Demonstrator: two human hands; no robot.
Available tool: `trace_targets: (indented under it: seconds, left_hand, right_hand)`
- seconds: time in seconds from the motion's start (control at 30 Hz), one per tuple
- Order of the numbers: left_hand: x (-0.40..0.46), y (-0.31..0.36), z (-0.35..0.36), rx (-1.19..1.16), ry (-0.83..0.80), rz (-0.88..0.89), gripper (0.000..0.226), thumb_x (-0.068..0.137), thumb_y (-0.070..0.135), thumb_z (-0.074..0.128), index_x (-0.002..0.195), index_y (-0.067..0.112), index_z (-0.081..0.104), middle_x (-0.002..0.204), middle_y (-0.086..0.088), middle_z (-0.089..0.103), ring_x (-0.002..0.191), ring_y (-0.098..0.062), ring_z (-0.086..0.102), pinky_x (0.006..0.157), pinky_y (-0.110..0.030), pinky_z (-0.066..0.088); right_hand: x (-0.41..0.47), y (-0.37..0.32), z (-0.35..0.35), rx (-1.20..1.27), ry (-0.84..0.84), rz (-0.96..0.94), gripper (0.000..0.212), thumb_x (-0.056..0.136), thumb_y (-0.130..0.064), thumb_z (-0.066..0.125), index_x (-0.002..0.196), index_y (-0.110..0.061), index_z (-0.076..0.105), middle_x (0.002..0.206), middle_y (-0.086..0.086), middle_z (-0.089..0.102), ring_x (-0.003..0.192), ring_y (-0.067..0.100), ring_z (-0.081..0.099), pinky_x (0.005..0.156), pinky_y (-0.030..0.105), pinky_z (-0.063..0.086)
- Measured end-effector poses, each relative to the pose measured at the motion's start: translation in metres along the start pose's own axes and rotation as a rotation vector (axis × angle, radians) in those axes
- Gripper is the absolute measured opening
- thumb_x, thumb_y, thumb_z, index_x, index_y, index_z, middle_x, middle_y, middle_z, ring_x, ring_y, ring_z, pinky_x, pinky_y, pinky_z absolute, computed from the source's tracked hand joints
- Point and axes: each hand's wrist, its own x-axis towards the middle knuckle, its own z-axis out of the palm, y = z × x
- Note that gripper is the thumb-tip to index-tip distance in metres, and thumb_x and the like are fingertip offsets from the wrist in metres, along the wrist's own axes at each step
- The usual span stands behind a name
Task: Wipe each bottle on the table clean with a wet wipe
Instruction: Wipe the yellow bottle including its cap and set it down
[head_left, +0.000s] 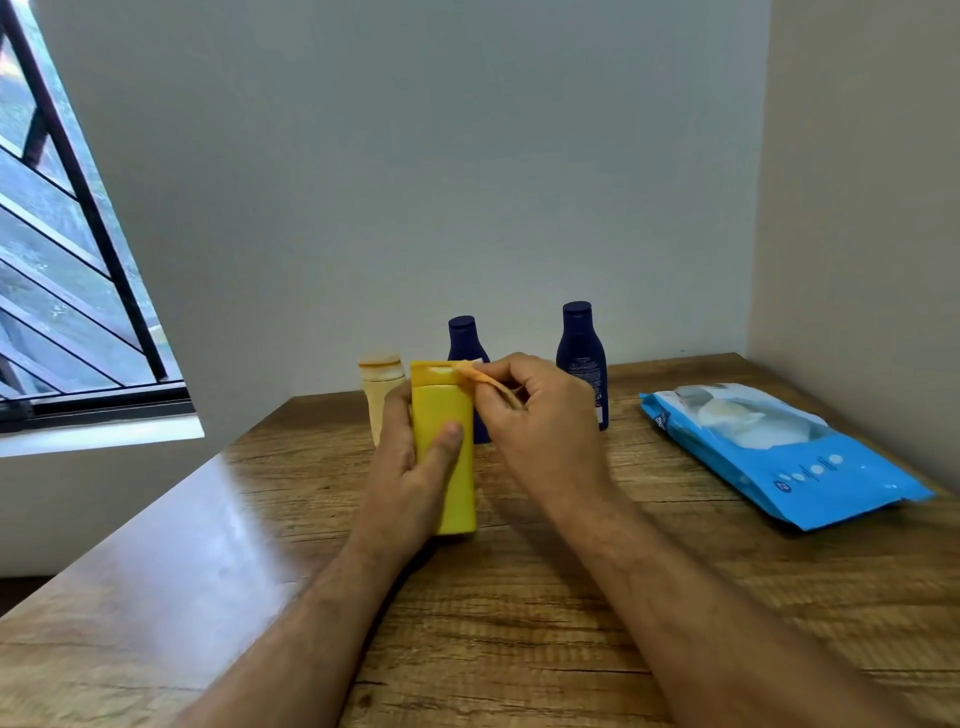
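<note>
The yellow bottle (448, 457) is held upright above the counter (519, 597), its long axis nearly vertical, the cap end pointing up and a little away from the person. It is a flat, smooth plastic bottle with a square shoulder and a rounded bottom end. The left hand (415, 467) grips it from the left side: the thumb lies across the front face and the other fingers are curled behind it. The right hand (535, 421) is just to the right of the bottle, near its top. Its fingers are curled and pinch a small folded wipe (483, 378), which looks thin, soft and orange-tinted, and the tip of the wipe touches the cap at the upper right corner.

Behind the left hand stands a cream bottle (382, 395) with a round flat cap, partly hidden. Behind the yellow bottle, between the two hands, a dark blue bottle (464, 343) stands upright, and a second dark blue bottle (581, 358) stands behind the right hand; both have narrow necks and wide shoulders.

Well to the right of the right hand, a blue pack of wet wipes (789, 457) lies flat on the counter; it is soft, glossy plastic. The counter has a brown wood grain surface with a shine on its left part.
</note>
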Motion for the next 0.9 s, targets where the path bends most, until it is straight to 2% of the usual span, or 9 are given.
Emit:
trace_targets:
  seconds: [0.1, 0.2, 0.27, 0.33, 0.4, 0.53, 0.63, 0.77, 0.9]
  left_hand:
    - [-0.001, 0.003, -0.001, -0.018, 0.003, -0.039, 0.071, 0.076, 0.046, 0.072, 0.131, 0.048, 0.026, 0.114, 0.031, 0.053, 0.1, 0.016, 0.057, 0.076, -0.011, 0.052]
    - [-0.001, 0.005, -0.001, -0.118, -0.043, -0.131, 0.075, 0.07, 0.04, 0.078, 0.125, 0.049, 0.028, 0.118, 0.013, 0.055, 0.098, 0.003, 0.066, 0.077, -0.024, 0.056]
    - [0.0, 0.005, -0.001, -0.238, -0.093, -0.222, 0.067, 0.072, 0.035, 0.076, 0.123, 0.047, 0.035, 0.108, -0.004, 0.061, 0.078, -0.019, 0.069, 0.065, -0.036, 0.056]
    - [0.003, 0.001, -0.001, -0.41, -0.135, -0.277, 0.053, 0.075, 0.028, 0.068, 0.12, 0.043, 0.043, 0.087, -0.018, 0.058, 0.054, -0.027, 0.058, 0.051, -0.036, 0.05]
    - [0.005, -0.001, 0.0, -0.506, -0.173, -0.291, 0.049, 0.077, 0.026, 0.058, 0.123, 0.037, 0.046, 0.085, -0.02, 0.058, 0.051, -0.028, 0.055, 0.052, -0.035, 0.048]
    - [0.006, -0.002, 0.002, -0.651, -0.201, -0.315, 0.054, 0.079, 0.021, 0.045, 0.132, 0.016, 0.051, 0.096, -0.02, 0.063, 0.068, -0.032, 0.061, 0.058, -0.041, 0.053]
    - [0.005, -0.001, 0.002, -0.731, -0.201, -0.322, 0.051, 0.078, 0.021, 0.044, 0.127, 0.017, 0.057, 0.094, -0.021, 0.065, 0.069, -0.034, 0.062, 0.06, -0.045, 0.055]
    - [0.001, 0.005, 0.003, -0.68, -0.237, -0.31, 0.045, 0.076, 0.019, 0.042, 0.118, 0.022, 0.058, 0.083, -0.009, 0.072, 0.066, -0.024, 0.069, 0.054, -0.038, 0.058]
    - [0.004, 0.003, 0.004, -0.65, -0.206, -0.285, 0.041, 0.076, 0.017, 0.042, 0.106, 0.023, 0.069, 0.083, -0.01, 0.071, 0.069, -0.025, 0.067, 0.059, -0.039, 0.057]
  right_hand:
    - [-0.002, -0.004, 0.001, 0.053, -0.091, -0.039, 0.02, 0.091, -0.023, 0.068, 0.109, -0.02, 0.074, 0.099, -0.008, 0.069, 0.09, 0.002, 0.063, 0.076, 0.013, 0.053]
    - [-0.001, -0.005, 0.0, 0.05, -0.104, -0.083, 0.018, 0.088, -0.02, 0.07, 0.105, -0.022, 0.077, 0.098, -0.009, 0.069, 0.093, 0.001, 0.062, 0.078, 0.011, 0.05]
    - [0.0, -0.003, -0.001, 0.15, -0.065, 0.005, 0.015, 0.089, -0.02, 0.07, 0.102, -0.022, 0.078, 0.095, -0.009, 0.071, 0.089, 0.002, 0.065, 0.073, 0.015, 0.055]
    - [0.003, 0.0, -0.001, 0.225, -0.035, 0.095, 0.011, 0.089, -0.022, 0.07, 0.098, -0.022, 0.077, 0.086, -0.009, 0.072, 0.079, 0.005, 0.067, 0.064, 0.019, 0.056]
    - [0.002, 0.001, 0.0, 0.213, -0.051, 0.122, 0.01, 0.09, -0.02, 0.069, 0.097, -0.022, 0.077, 0.082, -0.008, 0.072, 0.073, 0.005, 0.067, 0.06, 0.019, 0.055]
    - [-0.001, 0.006, 0.001, 0.081, -0.097, 0.116, 0.012, 0.091, -0.019, 0.067, 0.098, -0.023, 0.076, 0.086, -0.011, 0.071, 0.075, 0.001, 0.067, 0.061, 0.017, 0.057]
    - [-0.002, 0.005, 0.001, -0.001, -0.114, 0.039, 0.013, 0.091, -0.022, 0.067, 0.101, -0.024, 0.075, 0.09, -0.012, 0.07, 0.078, 0.002, 0.065, 0.067, 0.016, 0.054]
    - [-0.006, -0.004, 0.003, -0.047, -0.109, -0.197, 0.022, 0.089, -0.017, 0.066, 0.108, -0.025, 0.075, 0.093, -0.007, 0.065, 0.087, 0.002, 0.059, 0.076, 0.01, 0.047]
    - [-0.003, -0.003, 0.003, -0.04, -0.037, -0.15, 0.019, 0.089, -0.019, 0.067, 0.105, -0.024, 0.076, 0.096, -0.006, 0.068, 0.09, 0.002, 0.062, 0.08, 0.01, 0.05]
